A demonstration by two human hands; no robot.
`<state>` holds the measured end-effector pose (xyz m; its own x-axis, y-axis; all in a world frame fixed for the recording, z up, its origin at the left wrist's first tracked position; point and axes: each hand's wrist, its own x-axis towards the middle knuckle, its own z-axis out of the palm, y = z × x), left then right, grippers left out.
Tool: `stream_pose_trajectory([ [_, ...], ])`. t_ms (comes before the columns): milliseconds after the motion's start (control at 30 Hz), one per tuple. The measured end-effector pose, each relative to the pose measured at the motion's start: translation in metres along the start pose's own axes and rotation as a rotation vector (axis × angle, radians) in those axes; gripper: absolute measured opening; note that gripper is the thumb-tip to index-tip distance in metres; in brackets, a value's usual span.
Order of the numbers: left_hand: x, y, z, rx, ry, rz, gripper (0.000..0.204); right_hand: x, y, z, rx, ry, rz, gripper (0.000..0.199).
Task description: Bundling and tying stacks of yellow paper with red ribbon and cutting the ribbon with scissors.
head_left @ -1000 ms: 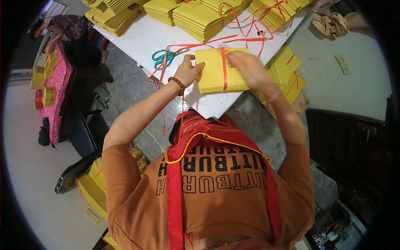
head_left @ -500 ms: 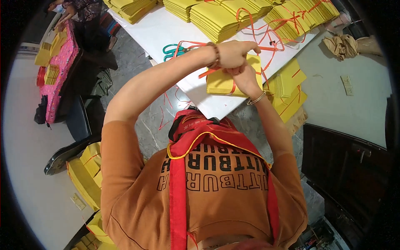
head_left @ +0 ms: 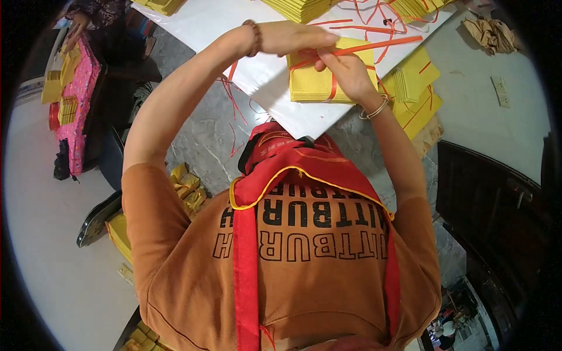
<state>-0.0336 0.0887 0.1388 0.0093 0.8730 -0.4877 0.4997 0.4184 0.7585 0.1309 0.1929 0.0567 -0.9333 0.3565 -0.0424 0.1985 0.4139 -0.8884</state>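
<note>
A stack of yellow paper envelopes (head_left: pixel 310 85) lies near the table's front corner, bound with red ribbon (head_left: pixel 333 88). My right hand (head_left: pixel 352 76) rests over its right part, thumb and fingers pinched on the ribbon at the middle of the stack. From that pinch a loose ribbon end (head_left: pixel 392 43) sticks out to the right. Just above the stack's far left edge, my left hand (head_left: pixel 293 37) reaches across with its fingers stretched to the right. Its palm side and thumb are partly hidden.
The white table (head_left: pixel 263 82) carries more envelope bundles (head_left: pixel 301 7) at the back and loose ribbon strips (head_left: pixel 363 28). Beside its right edge lie other yellow envelopes (head_left: pixel 413 76). At the far left, a person (head_left: pixel 96 17) stands by a pink-covered table (head_left: pixel 82 108); a dark chair (head_left: pixel 99 219) is nearer.
My left hand has risen off my right hand and moved left, its fingers now straight. A ribbon end now points right from my right hand. The view has shifted, and the scissors are out of sight.
</note>
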Motion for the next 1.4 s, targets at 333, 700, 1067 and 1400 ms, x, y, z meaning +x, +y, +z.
stream_pose_trajectory([
  [333,-0.139,-0.081,-0.078,0.837,0.404,-0.281,0.026,-0.001,-0.009,-0.003,0.084,0.011,-0.145,0.046],
  [700,-0.017,-0.017,0.038,0.258,0.407,0.553,0.059,0.001,-0.012,-0.003,0.156,-0.088,0.04,0.032],
  [1067,0.002,-0.01,0.049,0.25,0.492,0.315,0.053,0.0,-0.009,-0.018,0.377,0.046,0.083,0.032],
  [1400,0.012,-0.019,0.067,0.801,0.859,0.617,0.015,0.005,-0.007,-0.026,0.5,0.184,0.114,0.046],
])
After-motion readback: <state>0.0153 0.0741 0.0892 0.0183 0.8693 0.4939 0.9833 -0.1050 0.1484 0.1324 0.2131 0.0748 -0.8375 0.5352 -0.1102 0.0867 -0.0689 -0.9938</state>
